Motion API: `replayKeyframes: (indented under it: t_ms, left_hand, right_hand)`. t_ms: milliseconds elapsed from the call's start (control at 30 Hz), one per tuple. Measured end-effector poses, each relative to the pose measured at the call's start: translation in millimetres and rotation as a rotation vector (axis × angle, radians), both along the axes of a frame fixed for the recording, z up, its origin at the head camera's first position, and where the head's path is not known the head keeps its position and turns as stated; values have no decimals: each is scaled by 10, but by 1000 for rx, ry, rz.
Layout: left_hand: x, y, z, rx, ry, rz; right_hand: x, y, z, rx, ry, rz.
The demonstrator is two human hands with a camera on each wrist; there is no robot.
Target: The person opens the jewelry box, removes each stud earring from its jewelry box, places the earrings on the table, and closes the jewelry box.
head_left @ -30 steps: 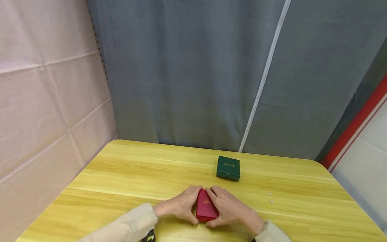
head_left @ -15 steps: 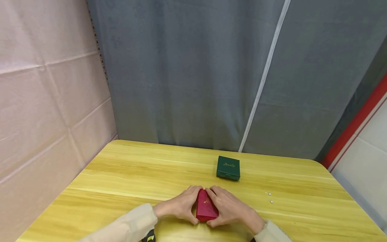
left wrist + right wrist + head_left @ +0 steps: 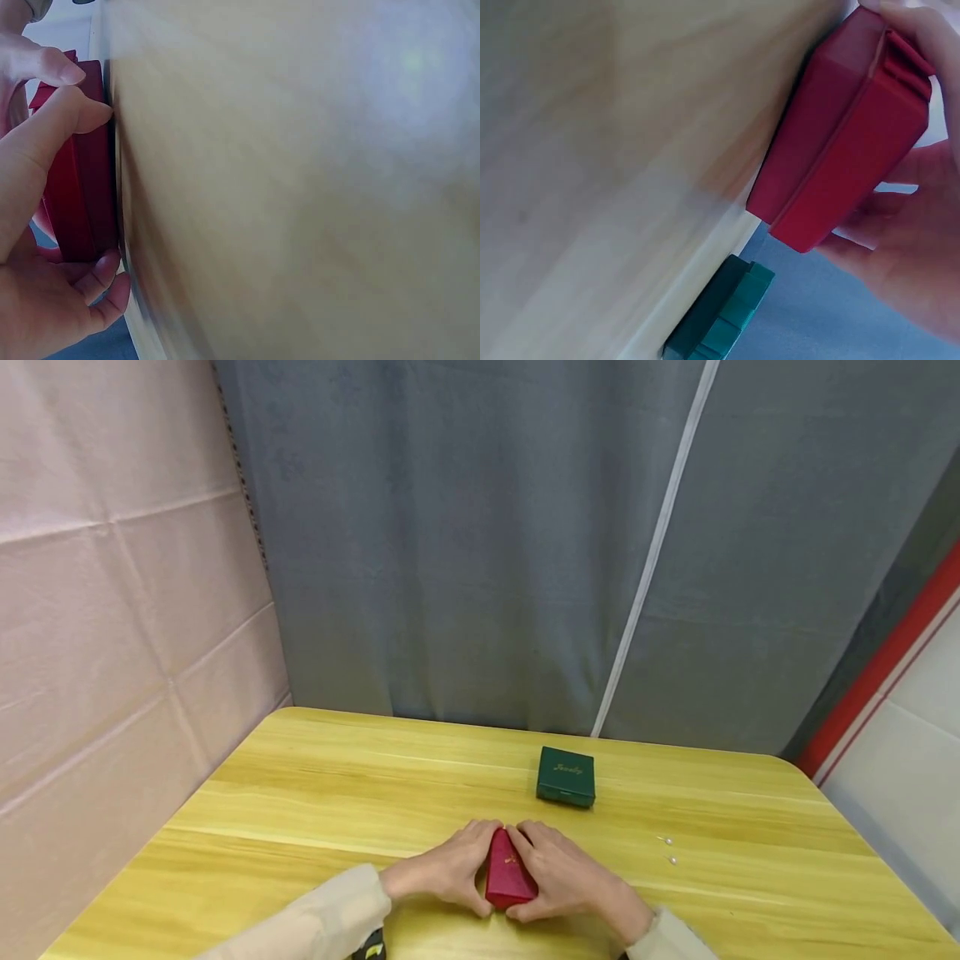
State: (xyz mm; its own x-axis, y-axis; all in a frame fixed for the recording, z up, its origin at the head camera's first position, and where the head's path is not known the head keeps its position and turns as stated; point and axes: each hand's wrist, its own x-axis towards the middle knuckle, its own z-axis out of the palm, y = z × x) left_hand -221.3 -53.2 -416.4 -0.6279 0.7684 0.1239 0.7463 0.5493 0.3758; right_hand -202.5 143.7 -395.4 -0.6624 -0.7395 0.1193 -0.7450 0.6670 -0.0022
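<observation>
A red jewelry box (image 3: 510, 881) with gold lettering on its lid sits on the table, held between both hands. My left hand (image 3: 456, 870) grips its left side, fingers at the far end and thumb near the front corner. From the other side my right hand (image 3: 561, 875) grips it the same way. In the left wrist view the box (image 3: 94, 187) appears closed, with a thumb lying across its side. The right wrist view shows the seam between lid and base of the box (image 3: 847, 127), and a small bow at one end.
A green box (image 3: 566, 777) marked "Jewelry" stands behind the hands on the yellow wood-grain table (image 3: 337, 777). To the right lie two small pearl-like earrings, one (image 3: 668, 841) just behind the other (image 3: 672, 861). A grey curtain (image 3: 480, 543) hangs beyond the table.
The red box has turned slightly, its front right corner shifting a little left along with my right hand. My left hand stays in place.
</observation>
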Motion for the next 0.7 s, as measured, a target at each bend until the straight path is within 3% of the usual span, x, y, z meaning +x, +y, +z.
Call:
replayKeyframes:
  t_ms: [400, 700]
  left_hand:
    - [0, -2, 2, -6, 6, -14]
    - [18, -7, 11, 10, -36, 13]
  right_hand:
    - [-1, -28, 12, 8, 6, -7]
    - [-6, -17, 26, -29, 4, 17]
